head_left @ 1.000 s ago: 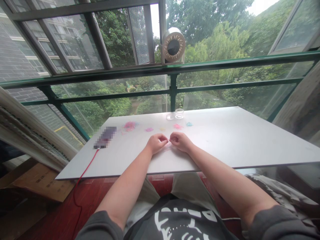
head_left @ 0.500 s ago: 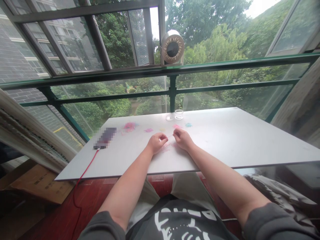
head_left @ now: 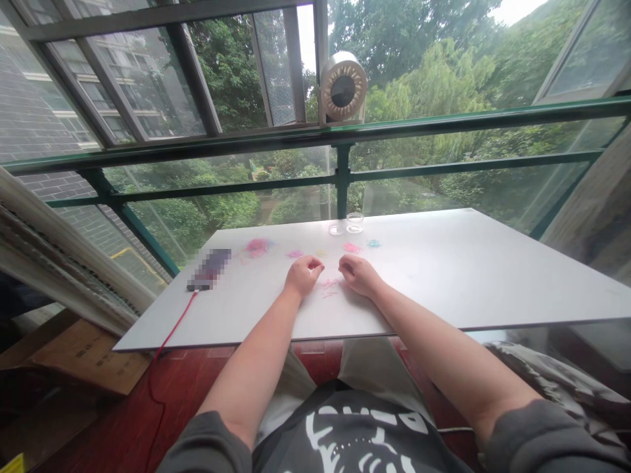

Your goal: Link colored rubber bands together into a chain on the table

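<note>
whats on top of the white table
On the white table are small colored piles, clear round dishes, and a pixelated dark device with a red cable. Pink pieces lie between the left hand and right hand; whatever those cover can't be seen.

No word can be read with certainty. Large white lettering point(head_left: 367, 415) is printed across the chest of the dark gray shirt point(head_left: 290, 437), but it is partly cut off by folds and cannot be made out as a word. Small dark characters point(head_left: 94, 350) are printed on the cardboard box point(head_left: 111, 371), too blurred to be read.
</note>
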### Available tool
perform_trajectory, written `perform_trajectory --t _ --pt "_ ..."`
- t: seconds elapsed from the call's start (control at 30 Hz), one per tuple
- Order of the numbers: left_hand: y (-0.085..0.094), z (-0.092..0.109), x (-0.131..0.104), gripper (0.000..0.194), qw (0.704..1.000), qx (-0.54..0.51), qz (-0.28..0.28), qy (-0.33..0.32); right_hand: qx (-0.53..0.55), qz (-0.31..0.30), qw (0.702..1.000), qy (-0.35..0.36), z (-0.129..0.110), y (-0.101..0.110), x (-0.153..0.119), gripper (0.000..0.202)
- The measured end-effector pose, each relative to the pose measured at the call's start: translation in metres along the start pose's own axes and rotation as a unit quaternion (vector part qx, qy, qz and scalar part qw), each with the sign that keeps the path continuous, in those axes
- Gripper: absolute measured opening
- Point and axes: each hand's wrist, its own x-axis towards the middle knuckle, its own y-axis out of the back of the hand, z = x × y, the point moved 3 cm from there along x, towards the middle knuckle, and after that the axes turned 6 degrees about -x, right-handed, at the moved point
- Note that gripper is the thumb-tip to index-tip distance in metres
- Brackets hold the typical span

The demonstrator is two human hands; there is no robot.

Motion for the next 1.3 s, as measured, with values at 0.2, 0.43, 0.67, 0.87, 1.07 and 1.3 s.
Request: perform_trajectory --t 0.2,0.43,0.67,0.87,1.07,1.3 --pt "-0.008 0.005 -0.005 0.016 0.996 -0.037 -0.084 -0.02 0.041 -0.021 0.999 -0.007 -0.004 -0.003 -0.002 0.006" --pt "-0.01 0.004 -0.005 0.019 0.994 -0.065 -0.091 -0.002 0.098 -0.039 0.994 -0.024 -0.004 -0.004 -0.002 0.007" --pt "-0.012 -0.002 -0.006 0.022 0.991 -0.106 -0.082 0.021 0.131 -0.045 0.989 -0.053 -0.004 -0.001 -0.001 0.013" --pt "-0.013 -0.003 -0.005 0.022 0.985 -0.136 -0.103 0.032 0.145 -0.05 0.986 -0.068 -0.001 -0.004 -0.001 0.015" --pt "-0.014 -0.003 -0.005 0.02 0.974 -0.183 -0.123 0.048 0.152 -0.054 0.985 -0.067 -0.001 -0.004 -0.002 0.013" --pt "-0.01 -0.006 0.006 0.02 0.964 -0.244 -0.081 0.065 0.17 -0.054 0.982 -0.061 -0.006 -0.004 0.007 0.009"
